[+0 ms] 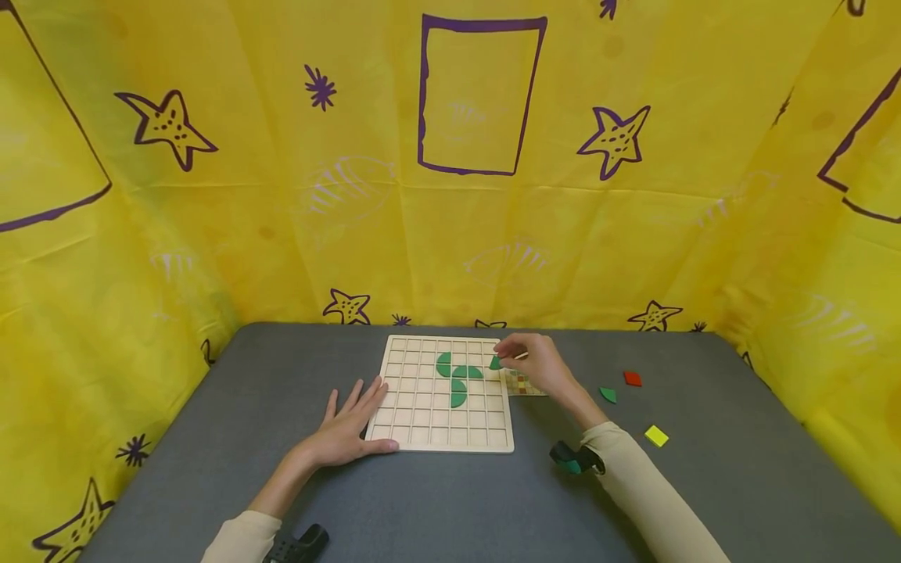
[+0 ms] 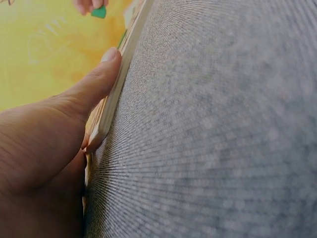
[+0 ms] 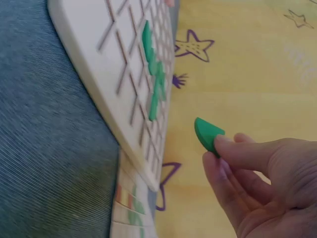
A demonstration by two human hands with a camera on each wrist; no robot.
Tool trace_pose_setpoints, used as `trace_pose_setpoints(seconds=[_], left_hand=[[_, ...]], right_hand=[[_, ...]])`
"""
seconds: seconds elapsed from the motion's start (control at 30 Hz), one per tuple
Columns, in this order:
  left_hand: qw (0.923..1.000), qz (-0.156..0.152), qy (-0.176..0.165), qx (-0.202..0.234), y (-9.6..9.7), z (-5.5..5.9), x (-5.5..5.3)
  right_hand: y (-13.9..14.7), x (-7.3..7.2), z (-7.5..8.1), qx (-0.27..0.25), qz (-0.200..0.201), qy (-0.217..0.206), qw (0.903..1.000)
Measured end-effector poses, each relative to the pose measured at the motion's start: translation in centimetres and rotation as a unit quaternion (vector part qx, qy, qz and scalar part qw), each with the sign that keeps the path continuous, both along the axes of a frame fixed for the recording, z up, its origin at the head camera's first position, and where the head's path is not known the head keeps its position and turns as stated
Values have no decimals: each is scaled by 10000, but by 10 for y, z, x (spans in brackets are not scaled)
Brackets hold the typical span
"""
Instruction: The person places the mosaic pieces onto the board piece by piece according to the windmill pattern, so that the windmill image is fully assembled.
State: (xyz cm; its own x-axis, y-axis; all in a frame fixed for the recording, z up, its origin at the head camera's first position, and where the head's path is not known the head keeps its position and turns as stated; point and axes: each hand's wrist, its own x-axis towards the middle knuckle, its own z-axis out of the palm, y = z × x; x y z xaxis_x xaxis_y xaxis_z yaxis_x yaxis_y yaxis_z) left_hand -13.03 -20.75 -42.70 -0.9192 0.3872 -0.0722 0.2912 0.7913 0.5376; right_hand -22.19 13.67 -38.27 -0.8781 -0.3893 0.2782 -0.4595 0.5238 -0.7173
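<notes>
A wooden grid board (image 1: 415, 426) lies on the dark table, with several green quarter-circle tiles (image 1: 459, 393) set in its squares. My left hand (image 1: 345, 434) rests along the board's left edge, fingers spread and straight, the thumb on the near left corner. Over the far right corner of the board, my right hand (image 1: 538, 363) pinches a green quarter-circle tile (image 3: 208, 134) between thumb and fingertips. In the right wrist view that tile is held up above the board's surface. A patterned card (image 1: 519, 383) lies beside the board's right edge, partly under the right hand.
Right of the right forearm lie a loose green quarter-circle tile (image 1: 608, 395), a red square tile (image 1: 633, 378) and a yellow square tile (image 1: 657, 435). A yellow curtain (image 1: 366, 250) with purple drawings hangs behind the table (image 1: 450, 508) and at both sides.
</notes>
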Motion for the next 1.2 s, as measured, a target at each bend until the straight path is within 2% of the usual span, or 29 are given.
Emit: trace_pose_setpoints(seconds=[0.27,0.57,0.9,1.2], left_hand=[[10000,0,20,21,-1,0,0],[10000,26,10,-45,1,-1,-1],[10000,38,-70,-61,1,2,0],[10000,19,-41,-18,0,1,-1]], right_hand=[[-13,0,-11,76,182,49,9998],[-31,0,-17,151,374,-128,9991],[-55,4,-19,205,812,-112,9964],[-72,3,-24,430,753,-301,9958]])
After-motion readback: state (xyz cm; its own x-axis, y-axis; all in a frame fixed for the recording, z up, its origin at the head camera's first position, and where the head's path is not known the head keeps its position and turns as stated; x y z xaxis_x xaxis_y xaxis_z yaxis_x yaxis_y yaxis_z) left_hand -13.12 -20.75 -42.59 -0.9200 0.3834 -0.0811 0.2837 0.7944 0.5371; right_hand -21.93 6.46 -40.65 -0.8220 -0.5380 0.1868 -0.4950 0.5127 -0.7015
